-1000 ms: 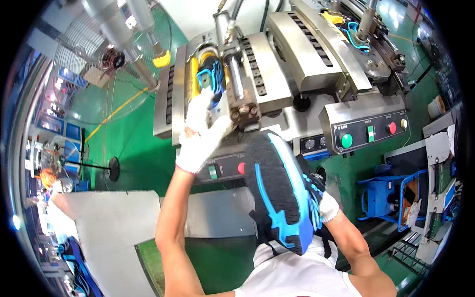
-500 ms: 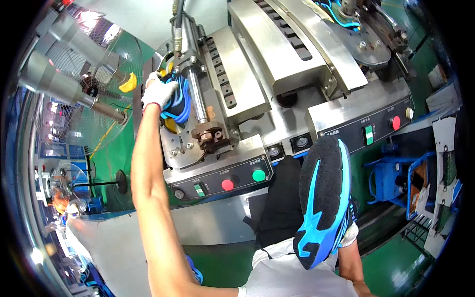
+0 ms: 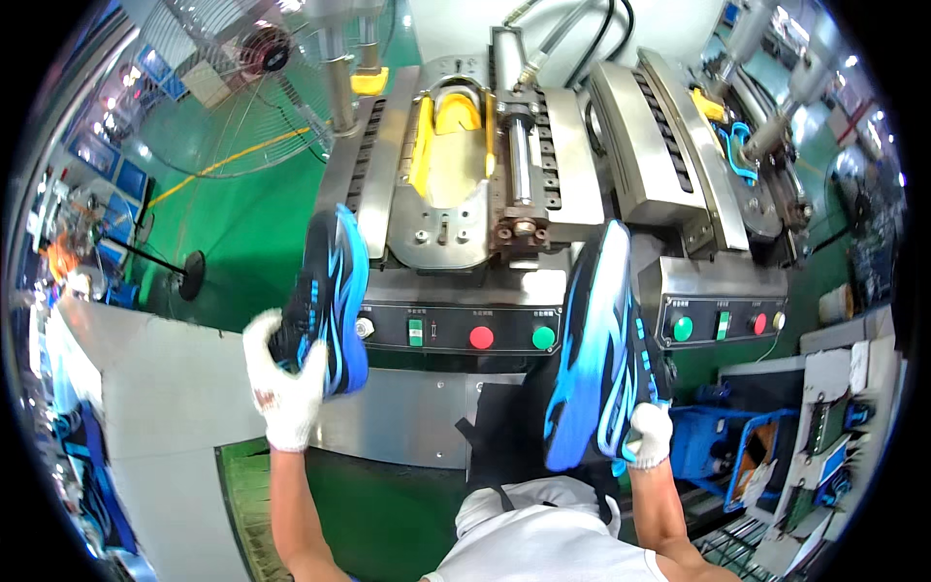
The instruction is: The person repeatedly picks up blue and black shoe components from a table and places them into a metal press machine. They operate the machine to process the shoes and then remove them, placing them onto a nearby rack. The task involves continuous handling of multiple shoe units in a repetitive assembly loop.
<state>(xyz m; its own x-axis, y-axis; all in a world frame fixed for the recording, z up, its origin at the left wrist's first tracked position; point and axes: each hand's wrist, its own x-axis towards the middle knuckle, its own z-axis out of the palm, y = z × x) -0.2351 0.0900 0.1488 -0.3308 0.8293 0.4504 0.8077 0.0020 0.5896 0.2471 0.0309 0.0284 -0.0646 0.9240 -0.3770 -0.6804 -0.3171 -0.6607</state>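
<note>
My left hand (image 3: 284, 386), in a white glove, grips a black and blue sports shoe (image 3: 330, 296) by its heel and holds it upright in front of the press machine's control panel (image 3: 456, 330). In my gloved right hand (image 3: 648, 435) is a second black and blue shoe (image 3: 601, 349), sole turned toward me, held upright near the right control panel (image 3: 722, 325). Behind the left shoe, the open press station (image 3: 448, 175) shows a yellow mould with nothing in it.
A second press station (image 3: 669, 145) stands at the right with a blue part on its far side. A large floor fan (image 3: 233, 87) is at the upper left over green floor. A grey table (image 3: 155, 388) lies at left, and a blue crate (image 3: 718, 451) at lower right.
My left hand has drawn the shoe out of the yellow mould and lowered it to the control panel. The right shoe has stayed in my right hand, now raised slightly.
</note>
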